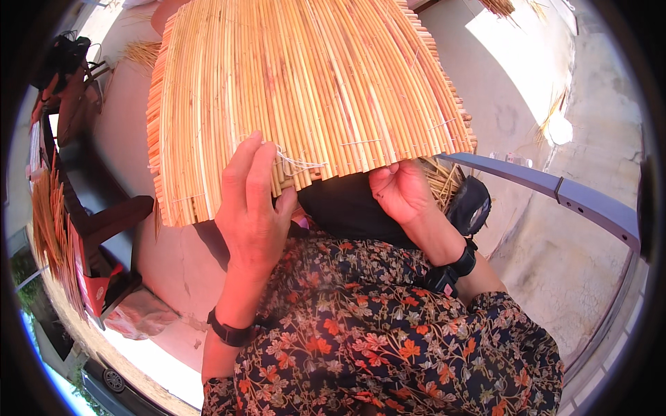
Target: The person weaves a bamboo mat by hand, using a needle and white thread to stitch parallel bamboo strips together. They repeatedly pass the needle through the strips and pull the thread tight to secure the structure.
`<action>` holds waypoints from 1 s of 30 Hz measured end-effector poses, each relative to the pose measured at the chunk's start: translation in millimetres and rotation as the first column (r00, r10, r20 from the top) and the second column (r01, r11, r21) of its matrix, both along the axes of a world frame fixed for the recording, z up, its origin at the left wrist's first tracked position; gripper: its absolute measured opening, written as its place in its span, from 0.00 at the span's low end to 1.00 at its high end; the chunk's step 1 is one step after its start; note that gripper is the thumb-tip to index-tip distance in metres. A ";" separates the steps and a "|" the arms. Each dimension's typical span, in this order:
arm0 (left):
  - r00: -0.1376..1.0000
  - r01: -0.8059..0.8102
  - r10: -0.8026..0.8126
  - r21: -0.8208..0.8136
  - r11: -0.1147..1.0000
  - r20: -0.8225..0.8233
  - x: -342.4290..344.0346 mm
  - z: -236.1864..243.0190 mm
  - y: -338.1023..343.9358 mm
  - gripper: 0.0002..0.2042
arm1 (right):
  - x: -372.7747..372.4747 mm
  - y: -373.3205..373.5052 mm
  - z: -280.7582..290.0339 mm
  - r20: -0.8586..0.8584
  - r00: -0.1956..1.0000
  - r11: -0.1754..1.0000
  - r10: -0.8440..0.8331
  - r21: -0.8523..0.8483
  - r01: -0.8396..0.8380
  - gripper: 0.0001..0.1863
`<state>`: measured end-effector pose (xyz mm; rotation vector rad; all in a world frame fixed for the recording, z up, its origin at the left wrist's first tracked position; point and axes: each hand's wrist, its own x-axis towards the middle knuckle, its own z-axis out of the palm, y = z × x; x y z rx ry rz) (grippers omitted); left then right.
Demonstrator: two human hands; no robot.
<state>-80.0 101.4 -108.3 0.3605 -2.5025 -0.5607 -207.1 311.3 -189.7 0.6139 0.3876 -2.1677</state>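
Observation:
A thick panel of straw-coloured reed stalks (305, 83), laid side by side and stitched with thread, spreads in front of me. My left hand (253, 197) grips its near edge, fingers flat on top and thumb at the cut stalk ends. Beside those fingers, a loose white thread (295, 163) lies across the stalks. Just under the near edge, to the right, my right hand (402, 194) is closed in a pinch with its fingertips partly hidden by the panel. What it pinches does not show.
On the right a grey metal bar (541, 177) runs outward from the panel. Loose reeds (447, 184) and a black shoe (470, 204) lie below it. A dark bench (100, 208) stands at left, near a bundle of reeds (52, 222). A parked car (118, 381) shows at lower left.

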 end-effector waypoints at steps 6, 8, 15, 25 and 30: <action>0.999 0.011 -0.012 -0.044 0.999 -0.031 -0.2 -12.4 1.7 0.36 | -5.9 9.0 -23.1 0.088 0.994 0.986 -0.065 0.158 0.051 0.07; 1.000 0.003 -0.003 -0.027 1.000 -0.010 1.7 -12.8 3.5 0.36 | -11.7 16.8 -25.7 0.037 0.994 0.945 -0.106 0.316 0.089 0.04; 0.999 0.024 -0.024 -0.009 1.000 -0.025 1.6 -12.8 2.1 0.35 | -36.3 61.0 -61.2 0.186 0.947 0.966 -0.260 0.046 0.256 0.07; 0.989 0.083 -0.071 -0.090 0.992 0.128 -8.8 -0.9 1.4 0.29 | -53.0 50.2 -32.3 0.114 0.970 0.960 -0.216 -0.156 0.232 0.20; 0.979 0.126 -0.127 0.017 0.992 0.159 -7.1 9.3 -2.9 0.30 | -44.0 46.7 -35.3 0.137 0.976 0.921 -0.170 -0.330 0.207 0.19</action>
